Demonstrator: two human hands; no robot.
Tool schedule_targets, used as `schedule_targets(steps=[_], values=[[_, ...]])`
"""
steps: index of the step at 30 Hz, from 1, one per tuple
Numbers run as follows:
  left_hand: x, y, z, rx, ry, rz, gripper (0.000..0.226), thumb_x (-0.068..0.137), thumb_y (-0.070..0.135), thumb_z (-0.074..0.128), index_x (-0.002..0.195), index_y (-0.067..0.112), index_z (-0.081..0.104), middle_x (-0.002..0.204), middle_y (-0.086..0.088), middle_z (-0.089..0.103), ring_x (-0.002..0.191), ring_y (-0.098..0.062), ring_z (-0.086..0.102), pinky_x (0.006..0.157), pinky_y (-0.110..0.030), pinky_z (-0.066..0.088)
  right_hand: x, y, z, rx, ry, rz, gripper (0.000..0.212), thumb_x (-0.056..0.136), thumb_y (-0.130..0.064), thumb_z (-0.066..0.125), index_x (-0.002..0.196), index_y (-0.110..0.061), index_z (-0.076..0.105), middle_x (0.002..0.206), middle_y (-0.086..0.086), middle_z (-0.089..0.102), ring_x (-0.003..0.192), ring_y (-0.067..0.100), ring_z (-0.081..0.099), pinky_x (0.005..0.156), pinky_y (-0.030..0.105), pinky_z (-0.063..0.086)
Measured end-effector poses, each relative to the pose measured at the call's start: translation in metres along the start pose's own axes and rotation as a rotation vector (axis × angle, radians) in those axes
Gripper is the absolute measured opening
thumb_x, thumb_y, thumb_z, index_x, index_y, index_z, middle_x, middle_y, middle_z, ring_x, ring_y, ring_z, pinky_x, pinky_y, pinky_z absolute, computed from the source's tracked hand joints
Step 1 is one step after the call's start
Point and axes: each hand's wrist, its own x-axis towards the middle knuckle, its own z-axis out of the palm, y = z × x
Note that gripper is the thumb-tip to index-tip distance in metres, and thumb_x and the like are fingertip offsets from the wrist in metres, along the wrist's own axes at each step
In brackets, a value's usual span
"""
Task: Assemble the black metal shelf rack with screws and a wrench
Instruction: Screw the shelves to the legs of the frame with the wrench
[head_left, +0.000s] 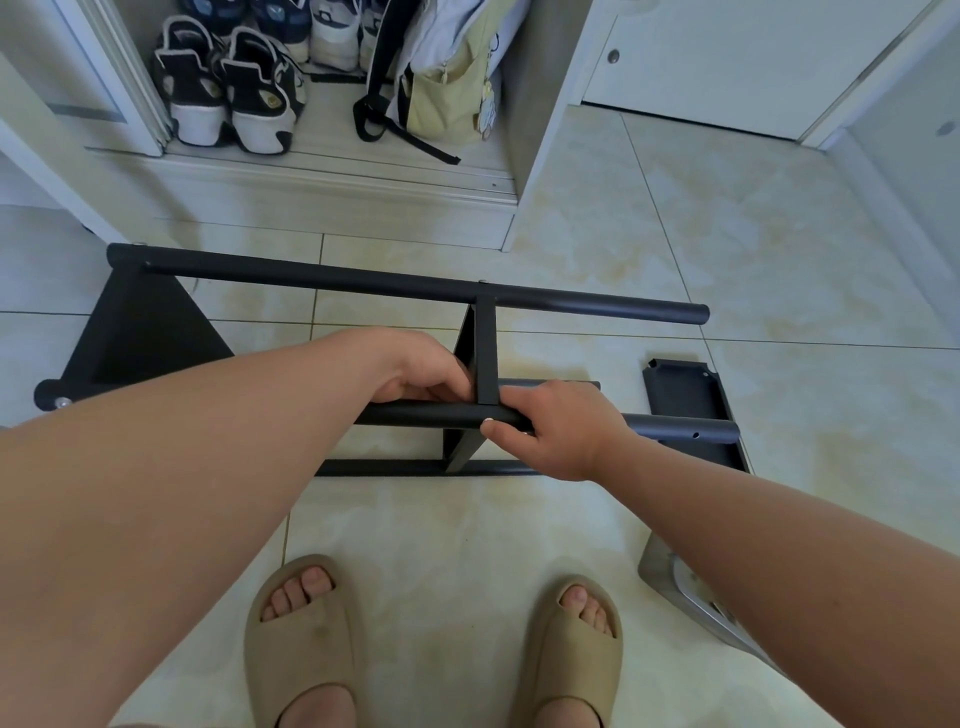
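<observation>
A partly built black metal shelf rack (363, 283) is seen lying on its side on a pale tiled floor (675, 249), across the middle of the frame. Its near tube (415, 415) is gripped by the right hand (550, 426), thumb beneath and fingers wrapped over the top, just right of the cross panel (487, 353). The left hand (421, 374) is held against the other side of that joint with fingers curled; what they hold, if anything, cannot be told. A loose black panel (685, 400) is laid on the tiles at centre right, partly under the tube's end. Beige slippers (306, 639) are worn at the bottom of the frame. Sneakers (228, 88) and a yellow bag (447, 93) are stored in an open cupboard at upper left.
</observation>
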Motion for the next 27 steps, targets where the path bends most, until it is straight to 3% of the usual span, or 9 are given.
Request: schedule_targets(steps=[4, 8, 12, 19, 27], values=[[0.0004, 0.0006, -0.0008, 0.011, -0.017, -0.04, 0.021, 0.091, 0.009, 0.062, 0.107, 0.007, 0.075, 0.1, -0.009, 0.076, 0.102, -0.024, 0.069, 0.103, -0.036, 0.05, 0.0004, 0.0003, 0.0007, 0.0, 0.005, -0.005, 0.049, 0.096, -0.064, 0.031, 0.103, -0.026, 0.061, 0.068, -0.003, 0.06, 0.065, 0.02, 0.058, 0.069, 0.04, 0.053], [-0.0006, 0.002, -0.001, -0.02, -0.061, -0.085, 0.018, 0.094, 0.013, 0.059, 0.096, 0.013, 0.077, 0.087, -0.005, 0.076, 0.083, -0.018, 0.067, 0.08, -0.031, 0.055, 0.0012, 0.0016, 0.0018, 0.005, 0.013, -0.01, 0.048, 0.095, -0.064, 0.032, 0.101, -0.027, 0.06, 0.067, -0.003, 0.059, 0.065, 0.019, 0.057, 0.069, 0.039, 0.052], [0.0009, 0.002, -0.0011, -0.054, -0.076, -0.114, 0.022, 0.096, 0.015, 0.058, 0.108, 0.012, 0.076, 0.093, -0.005, 0.074, 0.081, -0.016, 0.065, 0.082, -0.031, 0.054, 0.0011, 0.003, 0.0034, 0.005, 0.024, -0.013, 0.047, 0.095, -0.065, 0.032, 0.099, -0.026, 0.06, 0.064, -0.003, 0.057, 0.063, 0.019, 0.055, 0.066, 0.038, 0.051], [0.0028, 0.0015, -0.0004, -0.048, -0.054, -0.098, 0.015, 0.094, 0.016, 0.064, 0.102, 0.011, 0.076, 0.085, -0.005, 0.075, 0.079, -0.017, 0.067, 0.079, -0.033, 0.055, 0.0009, 0.0042, 0.005, 0.014, 0.039, -0.026, 0.045, 0.096, -0.063, 0.033, 0.098, -0.027, 0.059, 0.065, -0.003, 0.058, 0.064, 0.02, 0.056, 0.065, 0.037, 0.05], [0.0005, 0.0029, -0.0006, -0.062, -0.088, -0.137, 0.026, 0.095, 0.018, 0.061, 0.116, 0.01, 0.073, 0.09, -0.004, 0.072, 0.081, -0.015, 0.063, 0.081, -0.031, 0.053, 0.0022, 0.0055, 0.0064, 0.015, 0.045, -0.027, 0.048, 0.094, -0.065, 0.031, 0.096, -0.026, 0.059, 0.064, -0.003, 0.057, 0.062, 0.019, 0.055, 0.063, 0.035, 0.048]])
